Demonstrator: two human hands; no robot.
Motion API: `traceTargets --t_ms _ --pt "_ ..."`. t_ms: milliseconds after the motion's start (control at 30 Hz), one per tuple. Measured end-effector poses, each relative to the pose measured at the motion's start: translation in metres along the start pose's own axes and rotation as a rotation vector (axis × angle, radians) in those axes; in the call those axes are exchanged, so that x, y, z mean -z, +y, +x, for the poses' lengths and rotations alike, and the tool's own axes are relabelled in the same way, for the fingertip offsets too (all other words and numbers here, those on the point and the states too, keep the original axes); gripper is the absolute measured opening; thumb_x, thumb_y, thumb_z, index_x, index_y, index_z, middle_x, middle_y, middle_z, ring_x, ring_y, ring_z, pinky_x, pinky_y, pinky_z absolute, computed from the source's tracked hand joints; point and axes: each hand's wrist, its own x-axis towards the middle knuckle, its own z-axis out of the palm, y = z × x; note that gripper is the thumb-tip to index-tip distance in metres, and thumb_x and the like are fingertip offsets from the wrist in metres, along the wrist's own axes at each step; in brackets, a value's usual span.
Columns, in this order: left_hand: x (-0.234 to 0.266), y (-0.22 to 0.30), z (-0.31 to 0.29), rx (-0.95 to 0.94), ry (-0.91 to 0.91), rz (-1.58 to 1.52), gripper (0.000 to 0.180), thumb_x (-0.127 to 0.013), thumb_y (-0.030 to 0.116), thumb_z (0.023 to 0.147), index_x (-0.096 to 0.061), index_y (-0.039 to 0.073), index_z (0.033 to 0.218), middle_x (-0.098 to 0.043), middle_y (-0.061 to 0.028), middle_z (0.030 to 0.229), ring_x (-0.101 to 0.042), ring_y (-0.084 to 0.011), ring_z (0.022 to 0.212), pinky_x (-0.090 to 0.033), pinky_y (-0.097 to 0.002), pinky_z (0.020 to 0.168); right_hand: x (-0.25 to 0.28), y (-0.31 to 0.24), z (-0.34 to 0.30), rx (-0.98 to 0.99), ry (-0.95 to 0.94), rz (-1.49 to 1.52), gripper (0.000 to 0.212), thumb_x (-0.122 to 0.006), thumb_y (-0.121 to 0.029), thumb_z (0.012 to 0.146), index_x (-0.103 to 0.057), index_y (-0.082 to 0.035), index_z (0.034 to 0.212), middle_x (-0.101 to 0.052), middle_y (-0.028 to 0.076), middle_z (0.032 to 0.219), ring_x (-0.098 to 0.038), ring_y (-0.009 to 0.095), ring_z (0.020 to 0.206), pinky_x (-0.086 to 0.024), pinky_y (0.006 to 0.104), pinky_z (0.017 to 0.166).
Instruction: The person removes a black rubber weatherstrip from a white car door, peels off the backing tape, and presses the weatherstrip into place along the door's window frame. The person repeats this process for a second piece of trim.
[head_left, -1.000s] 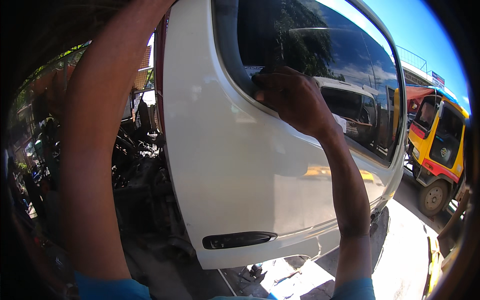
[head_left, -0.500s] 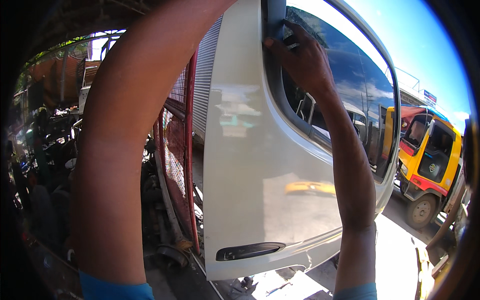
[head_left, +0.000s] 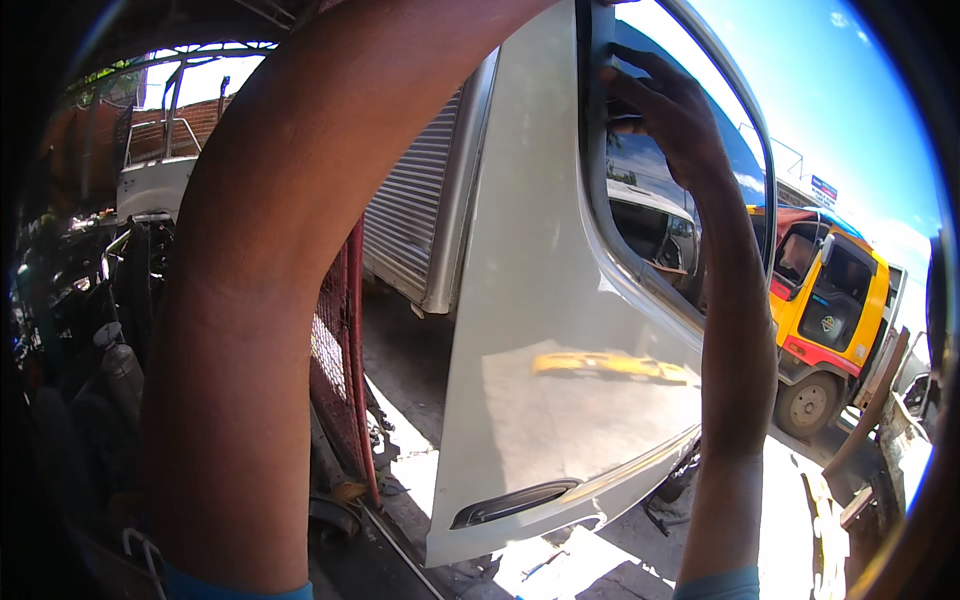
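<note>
A cream-white vehicle door (head_left: 530,300) fills the middle, its dark handle (head_left: 515,503) near the low edge. Its tinted window (head_left: 650,215), edged with black trim (head_left: 597,150), reflects sky and vehicles. My right hand (head_left: 675,115) is raised at the upper part of the window, fingers apart and bent. Its thumb and fingertips are at the black trim along the window's left edge; I see nothing held between them. My bare left arm arches up and across toward the door's top, and the left hand lies beyond the upper picture edge.
Behind the door stands a ribbed metal truck box (head_left: 420,205). A red mesh gate (head_left: 345,340) is beside my left arm. At right is a yellow and red truck (head_left: 835,300). Dark clutter and metal parts (head_left: 120,370) crowd the left side.
The view has shifted, so more of the ribbed truck box shows and the door looks more slanted. My right hand stays at the window trim, its fingers slightly lower along it.
</note>
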Motion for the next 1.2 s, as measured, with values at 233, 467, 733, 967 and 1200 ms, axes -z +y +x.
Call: traceTargets --t_ms 233,467,733,967,1200 --pt "0.001 0.000 0.002 -0.011 0.015 -0.062 0.042 -0.066 0.018 0.086 -0.071 0.004 0.125 -0.070 -0.0176 0.129 -0.068 -0.0304 0.122 -0.055 -0.0411 0.102 0.010 0.001 0.001 0.014 -0.059 0.076 0.052 -0.075 -0.017 0.095 -0.058 0.001 0.141 -0.073 0.024 0.115 -0.076 0.028 0.097 -0.064 0.0382 0.088" --pt "0.001 -0.002 0.003 -0.039 0.009 -0.054 0.043 -0.066 0.022 0.087 -0.071 0.003 0.125 -0.069 -0.0188 0.131 -0.068 -0.0293 0.122 -0.054 -0.0396 0.102 0.010 0.009 0.002 0.025 -0.051 0.145 0.051 -0.073 -0.014 0.096 -0.057 0.002 0.142 -0.074 0.023 0.112 -0.077 0.026 0.093 -0.065 0.0368 0.087" --pt "0.005 -0.003 0.008 -0.036 0.001 -0.125 0.044 -0.063 0.025 0.090 -0.069 0.003 0.128 -0.067 -0.0198 0.134 -0.065 -0.0293 0.126 -0.053 -0.0388 0.104 0.004 0.009 -0.003 -0.007 0.007 0.141 0.049 -0.070 -0.014 0.098 -0.057 0.002 0.143 -0.074 0.019 0.110 -0.076 0.023 0.094 -0.064 0.0365 0.088" --pt "0.002 0.002 0.002 0.004 0.004 -0.144 0.042 -0.064 0.021 0.091 -0.070 0.003 0.129 -0.067 -0.0186 0.136 -0.064 -0.0296 0.128 -0.052 -0.0422 0.105 0.009 0.010 -0.004 -0.007 -0.051 0.087 0.056 -0.068 -0.016 0.099 -0.050 0.006 0.147 -0.075 0.015 0.109 -0.074 0.021 0.096 -0.062 0.0373 0.090" --pt "0.007 0.008 -0.002 0.021 -0.033 -0.092 0.041 -0.062 0.018 0.093 -0.069 0.006 0.131 -0.066 -0.0167 0.138 -0.064 -0.0296 0.129 -0.053 -0.0429 0.104 0.012 0.016 -0.001 0.028 -0.026 0.105 0.051 -0.072 -0.024 0.098 -0.060 0.004 0.138 -0.076 0.019 0.106 -0.077 0.023 0.092 -0.064 0.0374 0.089"
